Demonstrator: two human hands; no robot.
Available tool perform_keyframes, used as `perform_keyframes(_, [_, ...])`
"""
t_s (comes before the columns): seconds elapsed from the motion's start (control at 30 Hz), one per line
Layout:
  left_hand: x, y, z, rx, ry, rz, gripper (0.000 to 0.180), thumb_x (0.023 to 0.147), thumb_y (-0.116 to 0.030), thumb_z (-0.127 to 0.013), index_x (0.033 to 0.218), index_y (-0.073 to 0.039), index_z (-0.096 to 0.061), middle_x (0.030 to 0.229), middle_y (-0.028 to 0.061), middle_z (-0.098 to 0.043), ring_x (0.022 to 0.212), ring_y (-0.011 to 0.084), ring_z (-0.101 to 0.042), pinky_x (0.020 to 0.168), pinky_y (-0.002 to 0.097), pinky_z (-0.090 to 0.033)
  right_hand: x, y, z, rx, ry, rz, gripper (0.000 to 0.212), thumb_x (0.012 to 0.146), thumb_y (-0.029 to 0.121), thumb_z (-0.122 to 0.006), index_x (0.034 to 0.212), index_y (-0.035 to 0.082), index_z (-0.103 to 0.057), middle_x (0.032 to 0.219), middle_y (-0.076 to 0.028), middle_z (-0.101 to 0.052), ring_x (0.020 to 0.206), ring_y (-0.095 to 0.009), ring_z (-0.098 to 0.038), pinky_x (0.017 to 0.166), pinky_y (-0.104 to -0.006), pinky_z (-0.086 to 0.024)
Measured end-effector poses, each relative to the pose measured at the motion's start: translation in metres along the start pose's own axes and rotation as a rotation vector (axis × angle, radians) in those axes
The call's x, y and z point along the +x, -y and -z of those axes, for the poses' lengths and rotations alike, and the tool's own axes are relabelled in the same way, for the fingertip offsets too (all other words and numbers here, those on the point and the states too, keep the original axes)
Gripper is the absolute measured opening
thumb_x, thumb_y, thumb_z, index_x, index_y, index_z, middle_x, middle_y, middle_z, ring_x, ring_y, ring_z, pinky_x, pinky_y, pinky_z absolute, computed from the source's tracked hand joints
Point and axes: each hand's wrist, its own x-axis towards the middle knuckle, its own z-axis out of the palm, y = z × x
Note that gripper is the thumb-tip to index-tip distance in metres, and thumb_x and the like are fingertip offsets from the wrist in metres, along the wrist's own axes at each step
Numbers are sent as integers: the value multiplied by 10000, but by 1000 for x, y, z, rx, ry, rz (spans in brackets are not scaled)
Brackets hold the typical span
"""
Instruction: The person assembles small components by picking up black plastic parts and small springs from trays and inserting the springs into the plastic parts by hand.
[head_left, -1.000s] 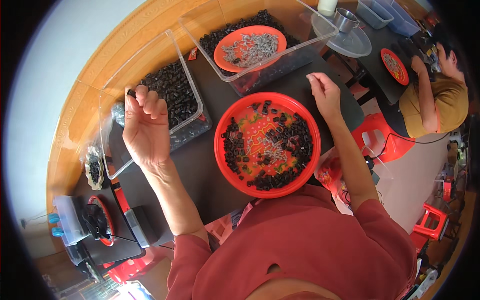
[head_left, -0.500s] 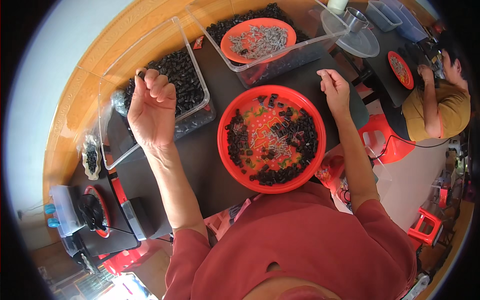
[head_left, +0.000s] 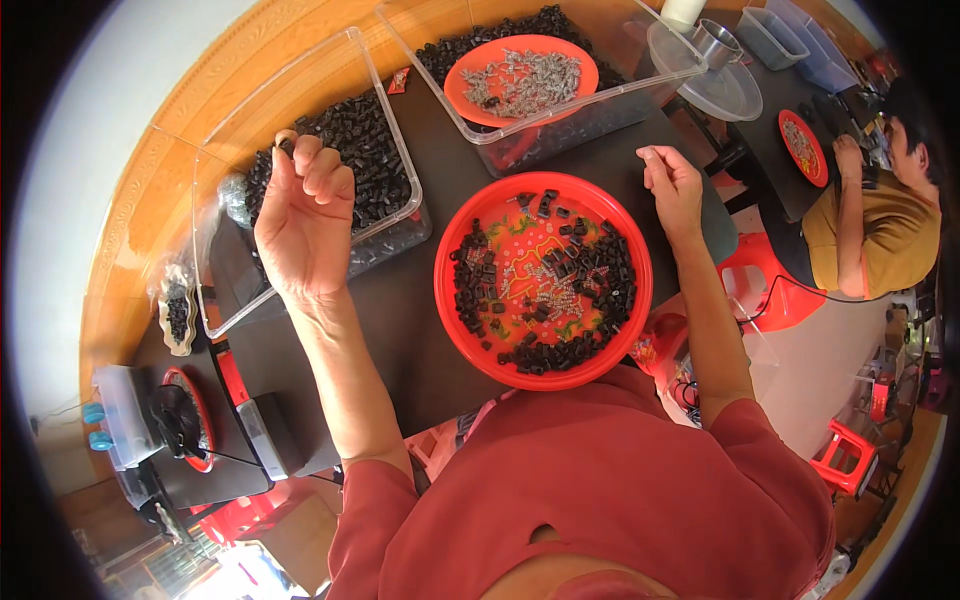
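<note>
My left hand (head_left: 310, 225) is raised palm up over the near edge of a clear bin, its thumb and forefinger pinching a small black plastic part (head_left: 286, 147). The other fingers are curled. Off the right side of a round red tray (head_left: 444, 290), my right hand (head_left: 674, 190) hovers with thumb and fingers pressed together. Whatever may be between them is too small to make out. The tray lies close to my body, with black plastic parts (head_left: 555, 352) around its edge and small silvery screws (head_left: 560, 297) in the middle.
Two clear bins hold black parts: one at left (head_left: 375, 165), another (head_left: 590, 125) at the back with a red plate (head_left: 462, 102) of silvery pieces on it. A metal cup (head_left: 716, 45) stands on a clear lid (head_left: 735, 98). At right sits another person (head_left: 880, 225) beside a red plate (head_left: 815, 165).
My hands keep nearly the same pose and place. The view has shifted slightly. The other person's hand at right has moved a little.
</note>
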Motion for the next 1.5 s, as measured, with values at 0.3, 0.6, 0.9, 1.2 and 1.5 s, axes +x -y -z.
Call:
perform_keyframes(0.3, [1,-1,0,5,0,-4,153,954,-84,-470,1078,2,-500,841,47,-420,702,138,-364,634,256,-335,0,-3,1,-12,-8,44,154,905,129,-578,899,-4,-655,599,41,-495,559,-19,-443,516,-194,-347])
perform_keyframes(0.6, [1,0,3,16,18,4,157,951,-82,-473,1081,0,-506,852,48,-433,706,135,-372,637,254,-338,-1,-8,4,186,-59,25,81,891,94,-600,910,15,-604,641,26,-508,575,-27,-450,521,-184,-349])
perform_keyframes(0.9, [3,-1,2,24,21,1,149,955,-90,-479,1061,3,-527,841,49,-443,708,134,-386,639,253,-351,2,-14,6,188,-33,40,334,889,63,-609,666,115,-366,631,27,-472,547,-21,-382,471,-172,-283])
perform_keyframes(1.2, [2,-1,0,47,13,-15,153,955,-91,-480,1062,9,-523,830,51,-437,703,136,-387,636,253,-353,1,-6,5,94,-2,73,392,855,53,-639,604,81,-339,575,27,-419,560,-52,-438,525,-217,-369])
perform_keyframes(1.5, [1,1,0,71,33,-24,170,955,-92,-474,1107,-16,-479,820,39,-408,701,133,-368,639,252,-341,3,-12,4,74,-24,92,400,850,62,-653,603,78,-339,558,37,-393,543,-48,-436,502,-219,-356])
